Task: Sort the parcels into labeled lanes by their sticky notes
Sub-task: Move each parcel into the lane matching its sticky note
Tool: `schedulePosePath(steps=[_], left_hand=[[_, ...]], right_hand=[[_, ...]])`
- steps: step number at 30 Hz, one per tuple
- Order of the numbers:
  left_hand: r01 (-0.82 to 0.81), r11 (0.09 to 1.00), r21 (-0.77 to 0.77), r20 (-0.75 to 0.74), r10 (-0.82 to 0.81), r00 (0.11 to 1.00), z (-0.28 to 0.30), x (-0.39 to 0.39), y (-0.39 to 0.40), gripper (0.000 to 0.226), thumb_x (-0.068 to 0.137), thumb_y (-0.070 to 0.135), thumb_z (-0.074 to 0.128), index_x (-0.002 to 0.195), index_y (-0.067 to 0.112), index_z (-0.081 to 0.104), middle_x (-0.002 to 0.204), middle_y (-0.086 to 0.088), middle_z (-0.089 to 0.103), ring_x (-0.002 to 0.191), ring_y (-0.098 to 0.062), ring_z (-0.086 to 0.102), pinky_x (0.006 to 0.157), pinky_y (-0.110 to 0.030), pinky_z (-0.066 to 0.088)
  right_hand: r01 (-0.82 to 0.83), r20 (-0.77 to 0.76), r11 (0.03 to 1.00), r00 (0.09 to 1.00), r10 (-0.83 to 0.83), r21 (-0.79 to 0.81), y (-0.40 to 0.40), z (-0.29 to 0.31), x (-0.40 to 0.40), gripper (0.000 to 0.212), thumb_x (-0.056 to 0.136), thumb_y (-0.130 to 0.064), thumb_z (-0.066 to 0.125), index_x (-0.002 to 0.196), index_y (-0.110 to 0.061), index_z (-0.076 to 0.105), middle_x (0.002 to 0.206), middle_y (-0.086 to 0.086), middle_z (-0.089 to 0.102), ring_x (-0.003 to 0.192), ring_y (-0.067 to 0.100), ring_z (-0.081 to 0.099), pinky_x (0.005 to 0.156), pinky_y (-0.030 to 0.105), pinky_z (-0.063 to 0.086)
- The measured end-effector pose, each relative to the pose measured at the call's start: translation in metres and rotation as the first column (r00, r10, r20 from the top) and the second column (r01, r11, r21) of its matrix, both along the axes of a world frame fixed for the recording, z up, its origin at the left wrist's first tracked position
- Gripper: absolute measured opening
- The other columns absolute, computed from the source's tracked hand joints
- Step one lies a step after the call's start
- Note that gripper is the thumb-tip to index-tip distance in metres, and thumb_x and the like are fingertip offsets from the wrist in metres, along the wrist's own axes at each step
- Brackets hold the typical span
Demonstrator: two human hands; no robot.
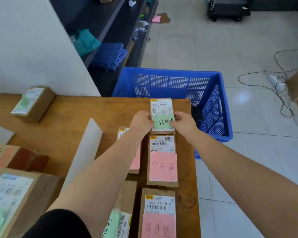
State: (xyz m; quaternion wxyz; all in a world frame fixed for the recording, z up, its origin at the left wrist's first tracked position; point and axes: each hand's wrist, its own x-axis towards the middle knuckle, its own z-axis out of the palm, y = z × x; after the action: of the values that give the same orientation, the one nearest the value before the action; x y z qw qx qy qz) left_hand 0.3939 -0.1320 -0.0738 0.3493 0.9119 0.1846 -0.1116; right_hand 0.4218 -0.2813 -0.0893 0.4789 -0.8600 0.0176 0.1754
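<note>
Brown cardboard makes up every parcel we can count on the wooden table (93,107): three lie in a column along the table's right side, two more sit partly hidden under our left forearm just left of that column, one stands alone at the upper left of the table, and at least two large ones fill the lower left corner. The farthest parcel in the column, a small flat cardboard parcel with a white shipping label and a green sticky note (162,115), is gripped at its two side edges: our left hand (141,123) pinches its left edge and our right hand (183,123) pinches its right edge, thumbs on the note. The green note carries three handwritten characters that seem to read 待处理. Below it in the frame the middle cardboard parcel with a pink sticky note (162,160) bears the same writing under a barcode label, and the nearest cardboard parcel with a pink note (157,213) shows "4828 6029" faintly on its label, again with 待处理. The lone cardboard box with a pale green note (33,103) at upper left is too blurred to read. A white translucent plastic divider strip (86,152) runs diagonally across the table's middle. Beyond the table's far edge stands one blue perforated plastic crate (170,83) on the grey tiled floor (230,48).
</note>
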Motion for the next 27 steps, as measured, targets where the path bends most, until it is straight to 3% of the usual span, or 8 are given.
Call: schedulePosePath(steps=[4,7,10,12,16,20,27], left_hand=[[0.023,0.996,0.083,0.002,-0.023,1.000,0.002,-0.003,0.002,0.008,0.088,0.014,0.058,0.094,0.009,0.062,0.110,-0.005,0.068,0.082,-0.015,0.063,0.057,-0.017,0.048],[0.027,0.995,0.100,0.066,-0.034,0.997,0.015,-0.011,0.002,0.022,0.088,0.015,0.057,0.110,0.012,0.058,0.118,-0.005,0.064,0.084,-0.013,0.058,0.051,-0.010,0.038],[0.046,0.978,0.205,0.175,-0.083,0.981,0.036,-0.025,0.007,0.038,0.087,0.021,0.058,0.124,0.017,0.050,0.126,-0.004,0.057,0.108,-0.020,0.057,0.073,-0.020,0.045],[0.064,0.953,0.298,0.185,-0.123,0.975,0.055,-0.037,0.017,0.038,0.086,0.024,0.057,0.123,0.019,0.049,0.124,-0.004,0.055,0.110,-0.024,0.054,0.086,-0.032,0.049],[0.160,0.788,0.594,0.142,-0.298,0.944,0.099,-0.071,0.046,0.035,0.085,0.028,0.054,0.118,0.017,0.049,0.115,-0.006,0.055,0.108,-0.028,0.051,0.088,-0.040,0.045],[0.221,0.625,0.748,0.057,-0.392,0.918,0.143,-0.113,0.079,0.039,0.085,0.030,0.054,0.121,0.016,0.046,0.117,-0.007,0.053,0.111,-0.030,0.049,0.092,-0.041,0.039],[0.227,0.566,0.793,0.028,-0.407,0.913,0.189,-0.201,0.142,0.040,0.088,0.029,0.048,0.126,0.018,0.045,0.123,-0.007,0.053,0.114,-0.028,0.048,0.095,-0.040,0.036]], right_hand=[[-0.020,0.009,0.999,1.000,0.021,-0.046,0.002,-0.001,-0.007,0.035,0.087,-0.010,0.059,0.122,-0.010,0.056,0.124,0.007,0.061,0.111,0.020,0.058,0.076,0.023,0.048],[-0.027,0.071,0.970,0.996,0.045,-0.243,0.007,0.013,-0.017,0.040,0.087,-0.021,0.060,0.124,-0.010,0.051,0.127,0.008,0.056,0.114,0.025,0.053,0.073,0.024,0.047],[-0.031,0.206,0.851,0.965,0.162,-0.524,0.014,0.040,-0.033,0.045,0.085,-0.032,0.059,0.126,-0.017,0.048,0.127,0.009,0.049,0.118,0.030,0.042,0.091,0.043,0.042],[-0.056,0.245,0.797,0.936,0.251,-0.601,0.022,0.062,-0.049,0.054,0.086,-0.035,0.057,0.135,-0.019,0.039,0.135,0.007,0.043,0.123,0.029,0.037,0.095,0.044,0.037],[-0.063,0.336,0.747,0.866,0.370,-0.661,0.046,0.111,-0.088,0.062,0.088,-0.036,0.054,0.142,-0.020,0.028,0.145,0.004,0.033,0.131,0.027,0.032,0.101,0.043,0.033],[-0.099,0.301,0.636,0.818,0.490,-0.765,0.081,0.157,-0.133,0.058,0.089,-0.038,0.051,0.140,-0.020,0.031,0.144,0.007,0.034,0.131,0.029,0.034,0.103,0.045,0.030],[-0.103,0.268,0.495,0.738,0.620,-0.863,0.136,0.217,-0.206,0.056,0.089,-0.037,0.049,0.140,-0.021,0.032,0.142,0.008,0.038,0.130,0.029,0.034,0.105,0.046,0.027]])
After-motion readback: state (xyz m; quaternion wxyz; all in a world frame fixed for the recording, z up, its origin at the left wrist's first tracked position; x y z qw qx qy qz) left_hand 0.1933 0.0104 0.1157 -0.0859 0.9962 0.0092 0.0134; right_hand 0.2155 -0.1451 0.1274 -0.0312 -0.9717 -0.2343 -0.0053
